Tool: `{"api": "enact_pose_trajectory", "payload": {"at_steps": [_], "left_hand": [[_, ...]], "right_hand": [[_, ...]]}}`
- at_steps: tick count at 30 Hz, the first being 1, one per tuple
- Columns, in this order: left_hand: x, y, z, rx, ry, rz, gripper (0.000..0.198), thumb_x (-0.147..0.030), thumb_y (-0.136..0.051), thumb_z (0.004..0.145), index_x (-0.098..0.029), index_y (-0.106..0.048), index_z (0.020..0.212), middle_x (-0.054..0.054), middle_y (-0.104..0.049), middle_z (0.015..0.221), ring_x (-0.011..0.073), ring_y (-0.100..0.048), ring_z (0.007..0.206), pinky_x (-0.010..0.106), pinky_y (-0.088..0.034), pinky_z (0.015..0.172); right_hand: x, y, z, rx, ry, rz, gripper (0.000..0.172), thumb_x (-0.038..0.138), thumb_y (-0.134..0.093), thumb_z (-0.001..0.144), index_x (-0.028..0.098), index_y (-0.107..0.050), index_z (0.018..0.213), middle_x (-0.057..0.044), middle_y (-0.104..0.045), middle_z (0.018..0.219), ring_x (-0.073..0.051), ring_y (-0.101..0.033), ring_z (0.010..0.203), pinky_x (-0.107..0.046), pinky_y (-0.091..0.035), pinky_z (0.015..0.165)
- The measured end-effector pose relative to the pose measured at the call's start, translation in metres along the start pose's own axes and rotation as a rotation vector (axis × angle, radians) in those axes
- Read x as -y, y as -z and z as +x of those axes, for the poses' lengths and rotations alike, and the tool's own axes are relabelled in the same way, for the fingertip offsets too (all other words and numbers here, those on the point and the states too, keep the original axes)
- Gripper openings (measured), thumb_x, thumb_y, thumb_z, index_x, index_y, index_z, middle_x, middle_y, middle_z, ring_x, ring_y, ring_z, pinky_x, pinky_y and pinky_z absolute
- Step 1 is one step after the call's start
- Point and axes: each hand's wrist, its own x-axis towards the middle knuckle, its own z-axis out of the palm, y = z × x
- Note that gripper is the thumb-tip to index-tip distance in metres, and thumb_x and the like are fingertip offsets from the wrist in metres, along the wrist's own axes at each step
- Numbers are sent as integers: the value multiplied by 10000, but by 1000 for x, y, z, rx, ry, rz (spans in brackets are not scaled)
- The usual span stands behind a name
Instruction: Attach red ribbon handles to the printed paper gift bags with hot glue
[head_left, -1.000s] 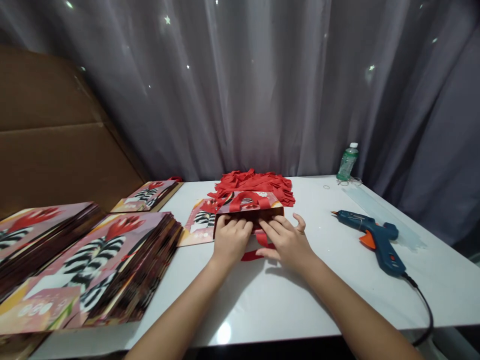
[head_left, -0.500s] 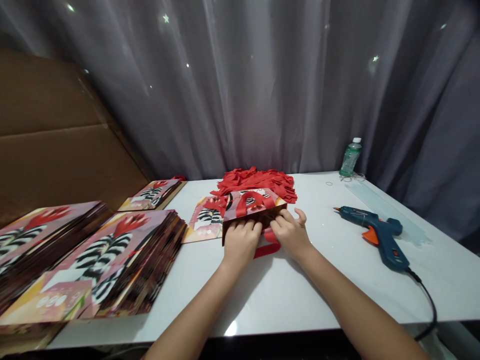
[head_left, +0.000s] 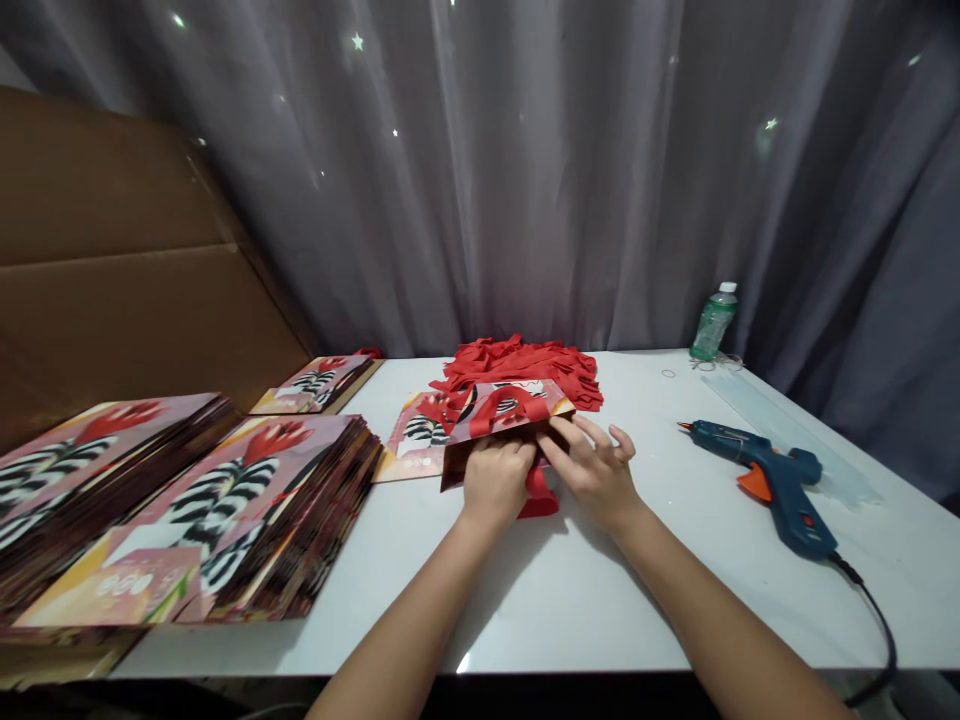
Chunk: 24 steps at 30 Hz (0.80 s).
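**Left hand (head_left: 496, 485) and right hand (head_left: 598, 475) were at the mouth of a bag (head_left: 517, 405)**

A big gray curtain (head_left: 570, 200) hung across the far side. In front of it was a white table (head_left: 697, 500). Brown cardboard (head_left: 112, 190) stood up on the left.

Two tall piles of flat bags, one at the far left (head_left: 97, 465) and one beside it (head_left: 240, 520), sat on the near left. A heap of red strips (head_left: 517, 358) lay at the far middle, and a smaller pile (head_left: 315, 383) lay at the far left.

The bag was in the middle of the table, just near of the red heap. Its mouth faced the person. One red handle lay on its top side, and another hung down at the near side. A flat bag (head_left: 420, 440) lay just left of it.

The left hand was curled, with its fingertips hidden in the mouth. I cannot tell if it gripped anything. The right hand was half open, its fingers spread at the mouth's right end. I cannot tell if it held on.

On the right lay a blue glue gun (head_left: 784, 490) with an orange trigger. Pale sticks (head_left: 761, 405) lay behind it. A green bottle (head_left: 713, 325) stood at the far right, near a thin loop (head_left: 668, 373).
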Motion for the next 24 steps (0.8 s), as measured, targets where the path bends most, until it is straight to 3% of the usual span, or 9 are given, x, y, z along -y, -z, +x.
{"api": "enact_pose_trajectory", "payload": {"at_steps": [2,4,6,9,13,16,20,24], "left_hand": [[3,-1,-1,-23,-3,9,180,-53,-569,772,-206,-646,716,-7,-646,614,184,-600,571,337,-411,642],[4,-3,-3,-46,-13,22,188,-53,-555,787,-198,-646,710,-7,-617,577,181,-578,536,343,-404,636],[3,-7,-3,-66,-30,29,187,-58,-542,810,-189,-663,755,-4,-615,580,178,-578,542,345,-409,659],[1,-13,-4,-92,-57,27,190,-86,-524,857,-182,-682,900,5,-641,628,177,-598,598,355,-421,736],[-5,-16,-5,-130,-58,15,220,-118,-513,897,-172,-659,1051,18,-671,699,183,-620,690,382,-408,836],[-11,-15,-5,-138,-53,-5,176,-128,-522,901,-187,-662,991,29,-698,802,183,-634,765,391,-392,878],[-13,-15,-3,-99,-60,-35,161,-94,-526,878,-185,-638,808,-2,-646,668,162,-596,630,351,-416,779],[-9,-18,-1,-36,-61,-57,168,-46,-543,816,-185,-626,770,9,-642,653,177,-593,603,323,-422,667]], "right_hand": [[-1,2,-2,-25,-62,27,233,151,-573,911,299,-702,1035,-68,-612,1064,-213,-481,1048,-366,-303,905],[0,3,-4,26,-118,57,230,123,-568,893,279,-719,968,-63,-565,918,-190,-498,879,-306,-367,782],[3,1,-6,148,-170,48,251,85,-535,875,249,-721,910,-41,-516,818,-147,-458,691,-251,-357,640],[8,-3,-8,315,-250,12,253,64,-514,841,229,-705,826,-35,-538,833,-104,-376,541,-236,-259,504],[7,-7,-8,364,-263,5,237,67,-502,840,210,-674,763,-40,-573,835,-112,-427,559,-244,-220,476],[6,-8,-7,368,-252,7,237,60,-499,845,201,-659,743,-50,-577,833,-140,-500,670,-238,-257,502],[8,-7,-5,378,-233,11,244,75,-489,870,204,-655,748,-40,-555,789,-144,-469,649,-241,-274,513],[8,-6,-6,373,-209,10,262,81,-476,884,212,-651,740,-33,-547,771,-146,-458,643,-246,-264,515]]}}
